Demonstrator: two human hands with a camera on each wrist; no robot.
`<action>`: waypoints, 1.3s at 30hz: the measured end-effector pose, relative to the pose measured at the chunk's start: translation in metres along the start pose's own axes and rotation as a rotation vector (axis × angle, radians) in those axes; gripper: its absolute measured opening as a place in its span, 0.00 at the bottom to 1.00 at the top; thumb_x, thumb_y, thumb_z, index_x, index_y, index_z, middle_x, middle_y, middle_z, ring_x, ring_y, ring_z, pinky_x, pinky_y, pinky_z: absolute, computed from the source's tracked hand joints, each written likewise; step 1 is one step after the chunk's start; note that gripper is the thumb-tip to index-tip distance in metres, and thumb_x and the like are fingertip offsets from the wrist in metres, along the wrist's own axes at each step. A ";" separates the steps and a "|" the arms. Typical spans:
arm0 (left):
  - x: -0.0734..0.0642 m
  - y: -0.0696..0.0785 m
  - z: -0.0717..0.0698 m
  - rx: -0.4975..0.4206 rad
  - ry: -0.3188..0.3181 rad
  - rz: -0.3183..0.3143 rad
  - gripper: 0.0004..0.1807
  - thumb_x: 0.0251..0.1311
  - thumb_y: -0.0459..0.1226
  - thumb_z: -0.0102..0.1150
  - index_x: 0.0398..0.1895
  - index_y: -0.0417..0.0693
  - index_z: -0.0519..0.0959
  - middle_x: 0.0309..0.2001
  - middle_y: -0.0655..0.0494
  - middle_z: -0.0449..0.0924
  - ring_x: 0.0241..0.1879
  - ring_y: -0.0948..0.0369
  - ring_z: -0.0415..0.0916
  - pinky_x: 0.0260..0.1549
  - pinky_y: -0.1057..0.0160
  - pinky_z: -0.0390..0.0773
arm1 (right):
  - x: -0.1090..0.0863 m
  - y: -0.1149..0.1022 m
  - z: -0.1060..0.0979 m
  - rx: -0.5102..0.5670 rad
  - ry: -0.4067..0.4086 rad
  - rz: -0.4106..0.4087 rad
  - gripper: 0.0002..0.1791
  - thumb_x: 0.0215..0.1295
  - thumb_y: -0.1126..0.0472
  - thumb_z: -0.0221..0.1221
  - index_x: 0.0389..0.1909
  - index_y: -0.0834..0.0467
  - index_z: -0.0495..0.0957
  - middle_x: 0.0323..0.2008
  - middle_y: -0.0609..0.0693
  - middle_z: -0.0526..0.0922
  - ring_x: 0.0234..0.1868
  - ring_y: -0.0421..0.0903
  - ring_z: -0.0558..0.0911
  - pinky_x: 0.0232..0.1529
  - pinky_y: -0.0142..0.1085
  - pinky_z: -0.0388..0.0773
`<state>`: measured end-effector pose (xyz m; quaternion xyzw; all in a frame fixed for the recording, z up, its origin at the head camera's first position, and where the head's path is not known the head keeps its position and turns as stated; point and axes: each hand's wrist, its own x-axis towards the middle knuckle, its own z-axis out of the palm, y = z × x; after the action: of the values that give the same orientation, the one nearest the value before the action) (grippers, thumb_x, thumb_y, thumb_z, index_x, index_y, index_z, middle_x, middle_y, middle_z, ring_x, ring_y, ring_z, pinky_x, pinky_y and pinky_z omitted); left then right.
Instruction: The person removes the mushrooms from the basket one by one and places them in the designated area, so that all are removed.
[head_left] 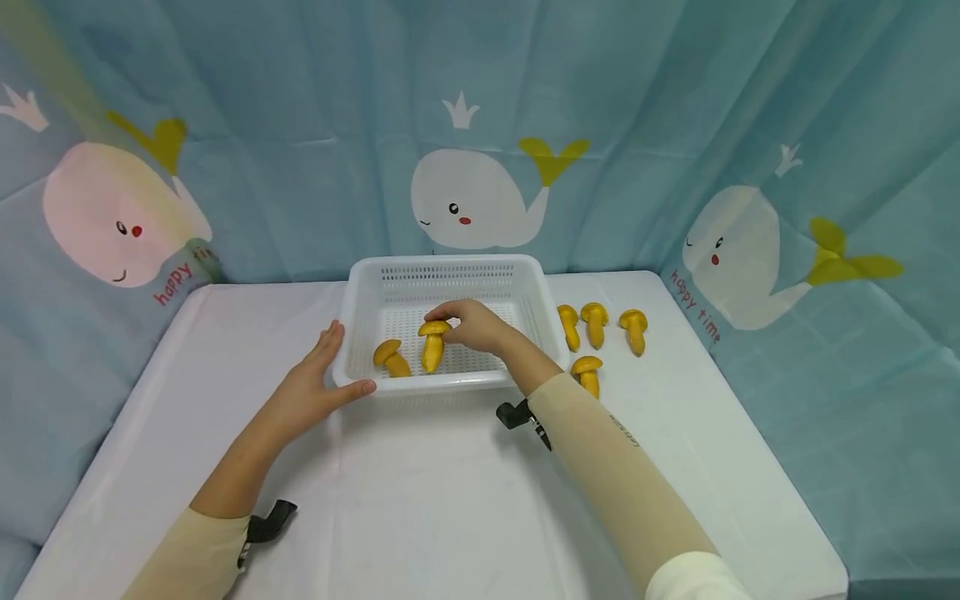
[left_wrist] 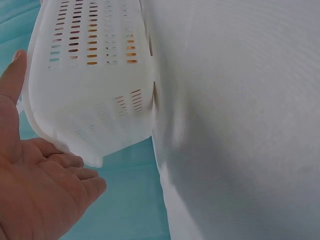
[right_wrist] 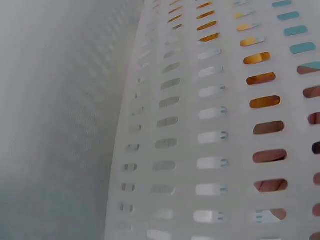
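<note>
A white perforated plastic basket [head_left: 542, 333] stands at the back of the table. Inside it my right hand [head_left: 474, 326] pinches a yellow mushroom [head_left: 432, 348] by its cap and upper stem. Left of that, another yellow mushroom [head_left: 392, 358] lies in the basket. My left hand [head_left: 303, 392] spreads along the basket's left end, thumb at the front rim and fingers straight. The left wrist view shows that hand [left_wrist: 45, 190] against the basket wall [left_wrist: 90, 85]. In the right wrist view the slotted wall [right_wrist: 210, 150] hides most of my right hand.
To the right of the basket lie several yellow mushrooms: two near the back [head_left: 595, 325], one farther right [head_left: 634, 331] and one nearer [head_left: 588, 375], partly behind the right forearm. A white cloth [head_left: 442, 500] covers the table. Blue curtains with whales [head_left: 315, 183] hang behind.
</note>
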<state>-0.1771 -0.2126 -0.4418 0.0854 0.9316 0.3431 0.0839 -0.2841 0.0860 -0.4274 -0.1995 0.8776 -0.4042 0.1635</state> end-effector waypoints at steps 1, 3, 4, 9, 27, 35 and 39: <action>0.000 0.000 0.000 0.001 0.000 -0.004 0.68 0.51 0.72 0.64 0.83 0.65 0.31 0.84 0.60 0.26 0.82 0.43 0.32 0.67 0.24 0.52 | 0.000 0.000 0.000 -0.001 -0.010 -0.007 0.22 0.69 0.67 0.62 0.62 0.49 0.81 0.60 0.45 0.82 0.67 0.46 0.75 0.70 0.44 0.72; 0.000 0.000 0.000 0.000 -0.002 -0.009 0.68 0.51 0.73 0.64 0.83 0.65 0.31 0.84 0.60 0.25 0.82 0.43 0.32 0.67 0.23 0.52 | -0.001 0.000 -0.001 0.002 -0.018 -0.024 0.22 0.69 0.67 0.62 0.62 0.48 0.81 0.60 0.44 0.82 0.67 0.45 0.74 0.71 0.44 0.71; -0.001 0.000 -0.001 -0.001 -0.003 -0.011 0.68 0.51 0.73 0.64 0.83 0.65 0.31 0.83 0.60 0.25 0.82 0.43 0.31 0.67 0.23 0.52 | -0.002 -0.001 -0.001 0.011 -0.016 -0.033 0.22 0.69 0.66 0.62 0.62 0.48 0.81 0.60 0.44 0.82 0.67 0.45 0.74 0.71 0.45 0.71; 0.000 0.000 -0.001 -0.012 -0.003 -0.005 0.68 0.51 0.73 0.64 0.83 0.64 0.32 0.83 0.63 0.25 0.83 0.45 0.30 0.69 0.25 0.51 | -0.012 -0.011 -0.005 0.023 -0.003 -0.076 0.22 0.70 0.65 0.62 0.63 0.47 0.81 0.60 0.43 0.82 0.65 0.44 0.75 0.69 0.46 0.72; -0.001 0.004 0.000 -0.009 0.008 -0.022 0.70 0.46 0.76 0.63 0.83 0.66 0.31 0.83 0.62 0.26 0.82 0.44 0.31 0.68 0.24 0.51 | -0.051 -0.027 -0.032 -0.047 0.086 -0.183 0.23 0.69 0.64 0.62 0.64 0.48 0.81 0.59 0.41 0.82 0.48 0.44 0.80 0.42 0.36 0.82; -0.003 0.002 -0.001 -0.017 0.010 -0.007 0.70 0.48 0.74 0.65 0.83 0.64 0.32 0.83 0.63 0.27 0.83 0.45 0.30 0.69 0.24 0.49 | -0.071 -0.022 -0.052 -0.036 0.134 -0.183 0.23 0.70 0.63 0.62 0.64 0.46 0.80 0.61 0.40 0.82 0.41 0.49 0.81 0.39 0.39 0.82; -0.003 0.003 -0.002 -0.018 0.009 -0.010 0.69 0.49 0.73 0.65 0.83 0.64 0.33 0.83 0.64 0.27 0.83 0.48 0.28 0.69 0.25 0.49 | -0.085 -0.019 -0.063 -0.031 0.164 -0.183 0.23 0.70 0.63 0.61 0.65 0.48 0.80 0.62 0.41 0.81 0.47 0.45 0.80 0.41 0.38 0.82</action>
<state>-0.1742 -0.2124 -0.4381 0.0785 0.9293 0.3514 0.0820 -0.2344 0.1564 -0.3631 -0.2473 0.8724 -0.4186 0.0505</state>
